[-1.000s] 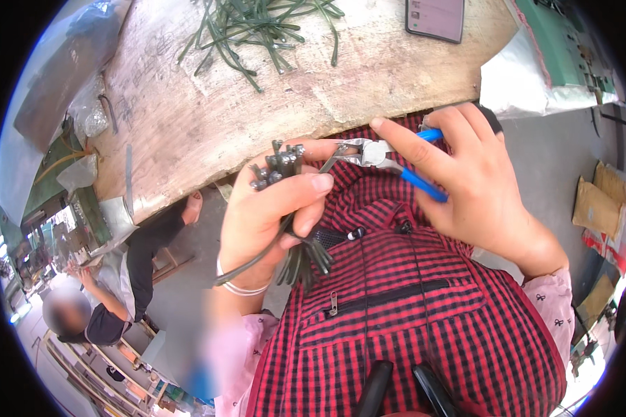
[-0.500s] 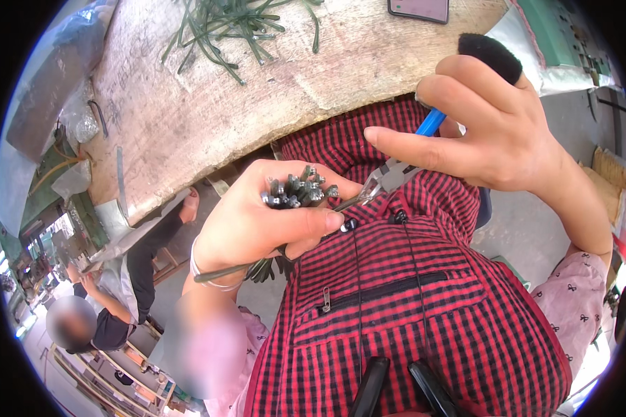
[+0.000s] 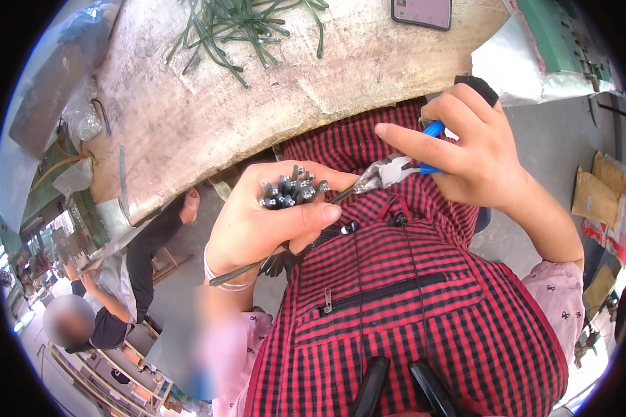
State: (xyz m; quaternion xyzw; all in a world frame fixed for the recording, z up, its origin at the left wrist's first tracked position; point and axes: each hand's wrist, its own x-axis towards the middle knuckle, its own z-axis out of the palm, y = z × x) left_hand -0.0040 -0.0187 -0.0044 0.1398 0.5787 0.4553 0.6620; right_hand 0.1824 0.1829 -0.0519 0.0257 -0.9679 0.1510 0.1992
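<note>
My left hand (image 3: 254,226) is closed around a bundle of dark green wires (image 3: 285,194) with shiny metal tips pointing up. One single wire (image 3: 343,197) lies apart from the bundle, pinched between thumb and forefinger, its end reaching toward the right. At that end are the jaws of the pliers (image 3: 391,172); whether they grip it is too small to tell. My right hand (image 3: 476,153) holds the pliers by their blue handles, index finger stretched out along the upper side. A black cloth piece (image 3: 478,89) shows behind its knuckles.
A worn wooden table (image 3: 209,132) curves ahead, with a pile of loose green wires (image 3: 240,31) and a phone (image 3: 422,12) on it. My red checked apron (image 3: 396,333) fills the lap. Another person (image 3: 108,306) sits at far left; brown packages (image 3: 597,191) lie at right.
My right hand has come down and left, turning the pliers flatter, and both blue handles now show. My left hand has shifted slightly right with the bundle.
</note>
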